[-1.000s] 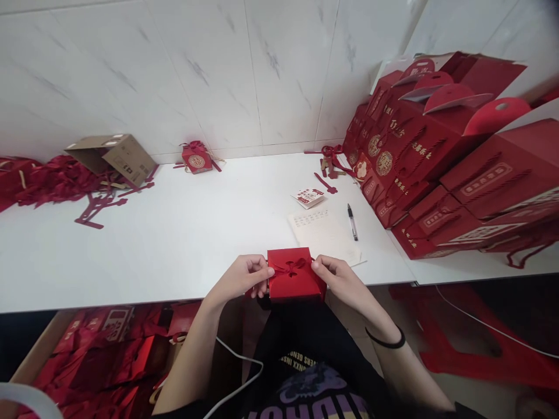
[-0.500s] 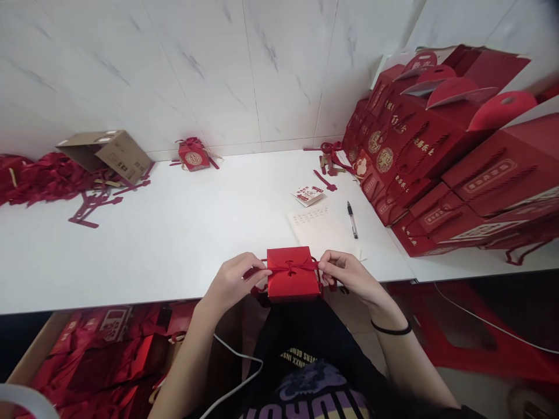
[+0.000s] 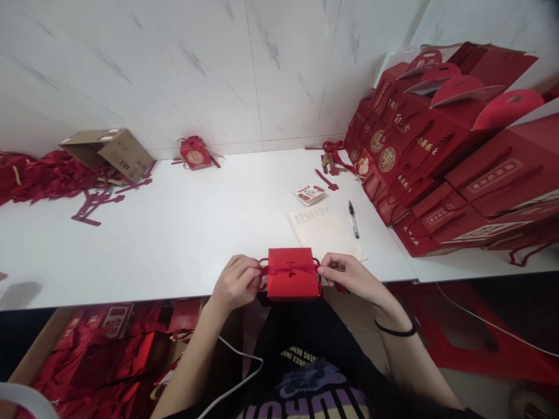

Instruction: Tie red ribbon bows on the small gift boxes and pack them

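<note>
A small red gift box (image 3: 292,286) sits at the table's front edge, close to my body. Across its top runs a dark red ribbon (image 3: 279,269), knotted at the middle over a small slot. My left hand (image 3: 238,281) pinches one ribbon end just left of the box. On the other side, my right hand (image 3: 347,272) has the opposite end between thumb and fingertips. The ribbon looks stretched between both hands. Thin red cord handles stick out at the box's sides.
A written sheet (image 3: 321,230), a folded card (image 3: 310,194) and a pen (image 3: 353,220) lie beyond the box. Stacked red gift bags (image 3: 419,151) line the right. A finished-looking red box (image 3: 195,153) and cardboard carton (image 3: 116,154) stand along the wall. Red boxes (image 3: 100,349) fill a container below left.
My left hand has shifted slightly outward along its ribbon end, with fingers more curled. The box stays nearly in place. A fingertip and a shadow have appeared at the far left table edge.
</note>
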Motion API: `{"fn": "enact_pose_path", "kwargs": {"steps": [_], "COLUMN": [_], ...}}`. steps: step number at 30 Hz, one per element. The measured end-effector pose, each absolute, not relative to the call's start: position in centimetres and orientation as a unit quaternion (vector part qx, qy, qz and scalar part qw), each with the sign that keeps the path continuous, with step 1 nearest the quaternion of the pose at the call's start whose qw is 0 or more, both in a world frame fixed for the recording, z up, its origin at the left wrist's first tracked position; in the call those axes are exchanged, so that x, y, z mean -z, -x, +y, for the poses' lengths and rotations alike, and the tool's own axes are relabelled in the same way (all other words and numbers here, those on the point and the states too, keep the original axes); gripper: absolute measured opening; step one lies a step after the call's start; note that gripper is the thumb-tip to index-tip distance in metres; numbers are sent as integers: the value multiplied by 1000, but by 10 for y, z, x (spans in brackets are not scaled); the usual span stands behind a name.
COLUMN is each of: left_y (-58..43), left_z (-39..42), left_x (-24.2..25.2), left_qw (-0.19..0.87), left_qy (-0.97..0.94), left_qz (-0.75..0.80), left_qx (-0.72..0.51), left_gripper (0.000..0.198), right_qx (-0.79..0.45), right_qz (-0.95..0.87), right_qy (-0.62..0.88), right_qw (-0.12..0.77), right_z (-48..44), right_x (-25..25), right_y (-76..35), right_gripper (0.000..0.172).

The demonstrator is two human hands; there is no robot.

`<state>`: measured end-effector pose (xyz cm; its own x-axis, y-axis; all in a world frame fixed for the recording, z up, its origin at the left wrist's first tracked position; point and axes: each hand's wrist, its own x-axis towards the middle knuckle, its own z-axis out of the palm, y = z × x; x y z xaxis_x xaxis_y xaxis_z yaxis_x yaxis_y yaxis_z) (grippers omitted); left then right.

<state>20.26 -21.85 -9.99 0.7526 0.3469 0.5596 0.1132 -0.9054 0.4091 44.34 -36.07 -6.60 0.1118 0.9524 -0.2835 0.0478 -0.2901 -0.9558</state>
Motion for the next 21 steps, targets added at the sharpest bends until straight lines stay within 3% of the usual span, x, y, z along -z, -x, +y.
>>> {"fn": "enact_pose_path", "kwargs": {"steps": [4, 6, 9, 14, 21], "left_y": [-201, -205, -213, -221, -217], "left_z": [-222, -223, -224, -224, -224], "left_x": [83, 72, 57, 42, 45], "left_qw": [434, 500, 507, 458, 521], "left_qy": [-841, -801, -796, -828, -811], "left_qz": [220, 263, 306, 321, 265], "left_qx": [-235, -198, -123, -24, -25], "left_gripper": [15, 21, 33, 32, 30], "right_qx": [-532, -535, -535, -535, -532], "right_qz": [-425, -425, -420, -416, -413], "right_qy": [589, 582, 576, 578, 593], "right_qw": [435, 441, 453, 455, 442], "right_z": [-360, -359, -357, -355, -356], "right_x": [66, 68, 69, 71, 67], "right_y": [-443, -441, -435, -432, -436], "right_gripper": [40, 42, 42, 39, 38]}}
